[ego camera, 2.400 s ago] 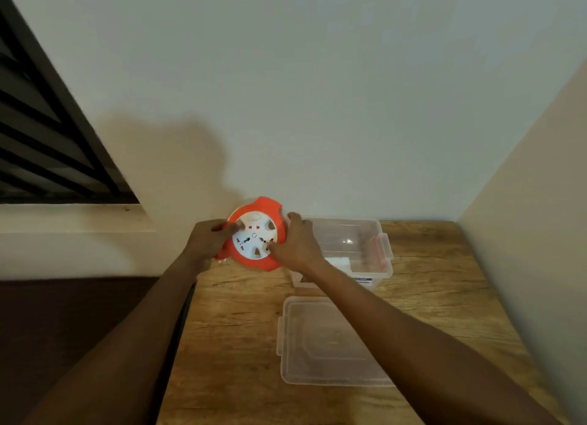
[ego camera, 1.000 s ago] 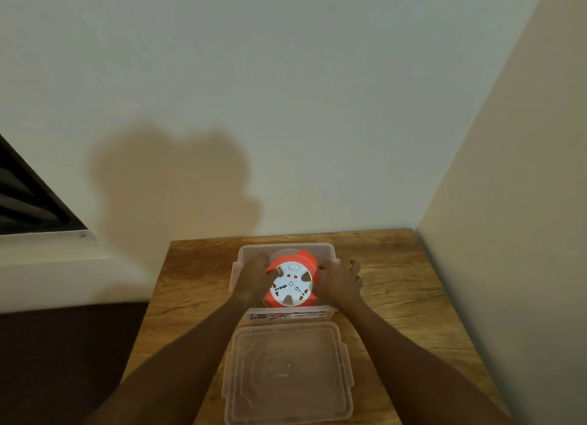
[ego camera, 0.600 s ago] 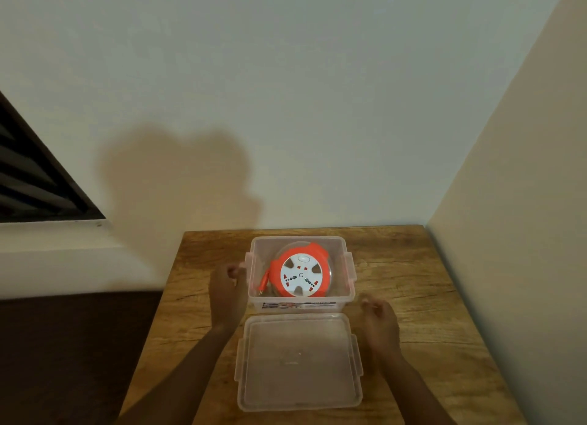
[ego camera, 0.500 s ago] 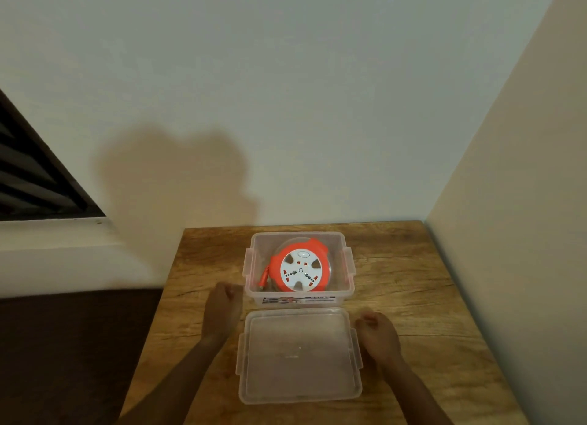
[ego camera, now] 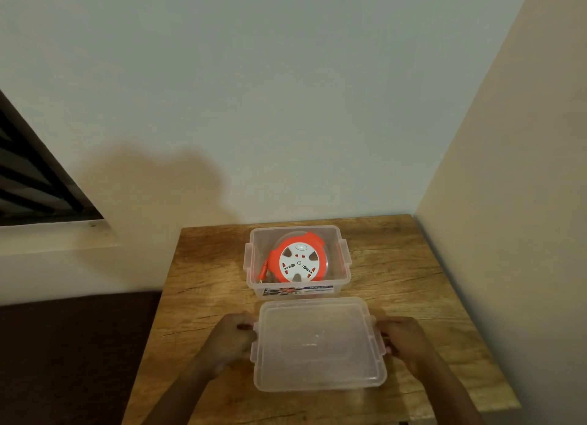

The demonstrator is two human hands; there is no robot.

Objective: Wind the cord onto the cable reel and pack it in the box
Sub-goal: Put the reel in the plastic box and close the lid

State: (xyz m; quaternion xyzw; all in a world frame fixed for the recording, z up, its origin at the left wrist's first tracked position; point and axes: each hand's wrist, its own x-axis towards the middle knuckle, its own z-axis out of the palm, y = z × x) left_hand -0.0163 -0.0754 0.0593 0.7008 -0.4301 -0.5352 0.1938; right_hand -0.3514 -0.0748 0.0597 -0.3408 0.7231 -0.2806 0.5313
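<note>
Pale walls meet in a corner behind a wooden table point(ego camera: 397, 265), whose top fills the lower middle of the view. At about twelve o'clock on that top stands the clear plastic box point(ego camera: 344, 259), open, with a printed label along its near wall. Inside it lies the orange cable reel point(ego camera: 298, 258), its white socket face turned upward and slightly tilted toward the viewer; the orange plug end of the cord point(ego camera: 263, 272) rests at the reel's nine o'clock, against the box's left wall. Just beside the box, at its six o'clock, is the clear lid point(ego camera: 317, 345), apart from the box rim. The left hand point(ego camera: 230, 337) grips the lid's edge at nine o'clock, fingers curled round the side clip. The right hand point(ego camera: 401, 339) grips the opposite edge at three o'clock, its fingers likewise curled on the clip. At ten o'clock from the table, a dark louvred window point(ego camera: 28, 176) sits in the wall, with a shadow point(ego camera: 152, 196) cast beside it.
</note>
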